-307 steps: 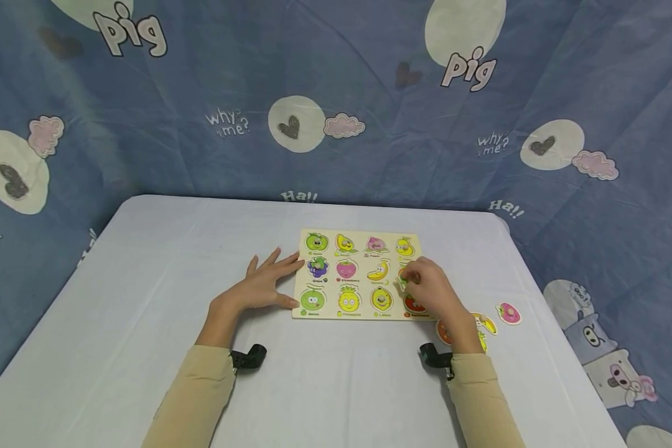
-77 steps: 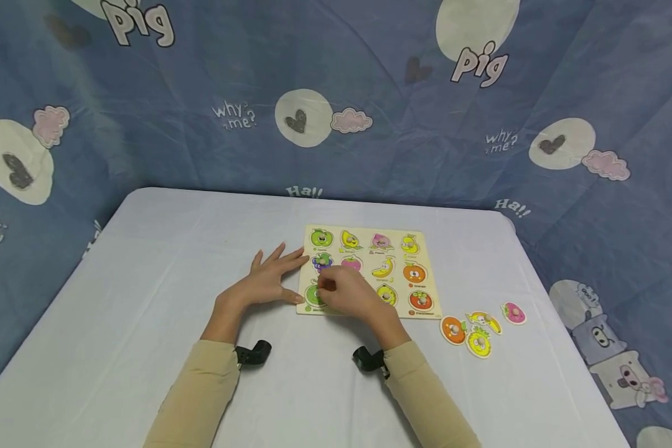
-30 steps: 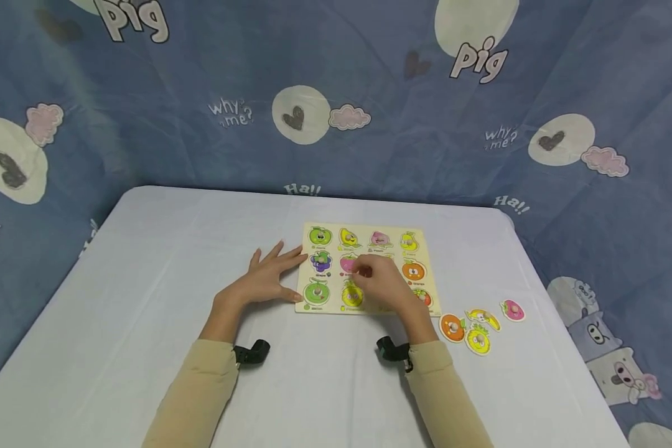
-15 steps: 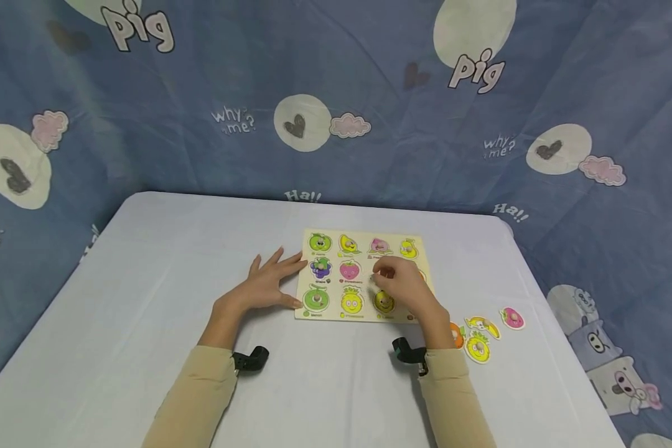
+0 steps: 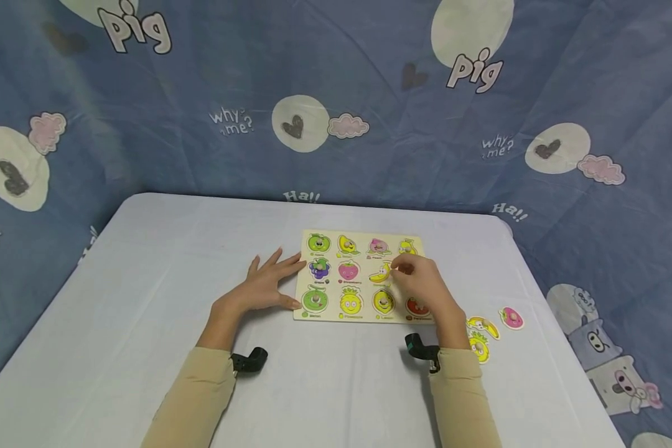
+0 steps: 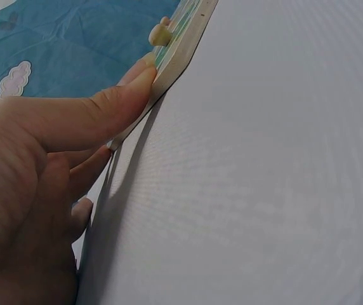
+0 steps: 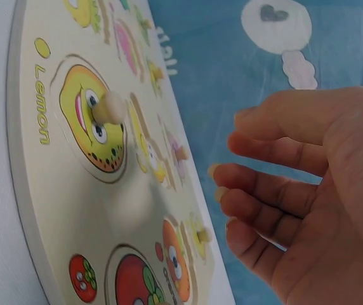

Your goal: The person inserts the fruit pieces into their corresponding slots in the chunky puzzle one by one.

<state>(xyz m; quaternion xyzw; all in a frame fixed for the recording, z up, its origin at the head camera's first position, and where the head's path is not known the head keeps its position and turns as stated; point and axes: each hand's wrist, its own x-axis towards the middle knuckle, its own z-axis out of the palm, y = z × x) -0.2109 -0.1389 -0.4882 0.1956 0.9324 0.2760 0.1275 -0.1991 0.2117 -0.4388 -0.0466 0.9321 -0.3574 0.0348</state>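
A cream fruit puzzle board (image 5: 364, 314) lies on the table, with fruit pictures in rows and wooden knobs on several pieces. My left hand (image 5: 260, 287) spreads its fingers at the board's left edge; in the left wrist view the thumb (image 6: 127, 95) presses on that edge beside the melon (image 5: 315, 300). Above the board's right side hovers my right hand (image 5: 422, 283), near the banana picture (image 5: 378, 274). Its fingers (image 7: 257, 190) are loosely bent, with nothing seen between them. The knobbed lemon piece (image 7: 86, 114) sits in the board below. The hand hides most of the orange picture in the head view.
Loose banana (image 5: 483, 326), pineapple (image 5: 479, 348) and strawberry (image 5: 512, 318) pieces lie right of the board; my right forearm hides the loose orange piece. A white cloth covers the table (image 5: 325, 386). Behind it hangs a blue printed curtain (image 5: 201, 168).
My right hand has moved from the melon at the lower left, past the strawberry and banana, to the board's right side. The left hand has stayed at the edge.
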